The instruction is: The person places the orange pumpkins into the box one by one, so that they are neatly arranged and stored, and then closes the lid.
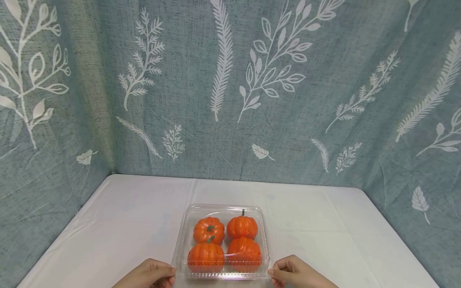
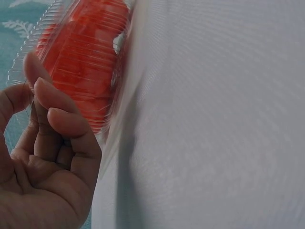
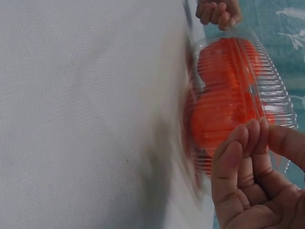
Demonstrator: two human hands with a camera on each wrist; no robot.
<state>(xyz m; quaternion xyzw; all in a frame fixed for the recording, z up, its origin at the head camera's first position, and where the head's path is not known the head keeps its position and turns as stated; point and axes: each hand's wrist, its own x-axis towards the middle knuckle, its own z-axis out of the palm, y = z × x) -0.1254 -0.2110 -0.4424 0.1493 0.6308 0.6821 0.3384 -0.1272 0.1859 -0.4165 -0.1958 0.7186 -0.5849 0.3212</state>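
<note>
A clear plastic clamshell container (image 1: 230, 276) sits near the table's front edge in the head view, with its lid over several small orange pumpkins (image 1: 206, 256) with green stems. At its front left corner, my left hand (image 1: 153, 274) pinches the rim between thumb and forefinger. My right hand (image 1: 293, 272) pinches the rim at the front right corner in the same way. In the left wrist view the other fingers of the left hand (image 2: 52, 157) are bent beside the ridged wall. The right wrist view shows the right hand (image 3: 259, 176) with its fingertips gathered at the rim.
A white cloth (image 1: 317, 228) covers the table under the container. Blue-green curtains (image 1: 194, 148) with white leaf prints hang behind the table and along both its sides.
</note>
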